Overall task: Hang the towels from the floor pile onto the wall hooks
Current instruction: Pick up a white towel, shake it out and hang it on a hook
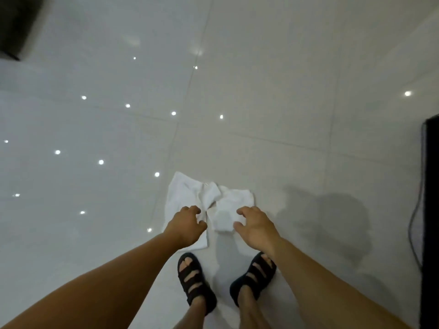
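A small pile of white towels (190, 193) lies crumpled on the glossy floor just ahead of my feet. My left hand (187, 224) hovers over the pile's left part with fingers and thumb loosely bent, and no fold is visibly held between them. Over the pile's right part my right hand (255, 225) is spread, fingers slightly curved and its fingertips at the cloth. No wall hooks are in view.
My feet in black strap sandals (193, 281) stand right behind the pile. A dark panel with a hanging cable (430, 210) runs along the right edge. A dark object (14, 27) fills the top left corner. Pale tiled floor (261, 103) stretches ahead.
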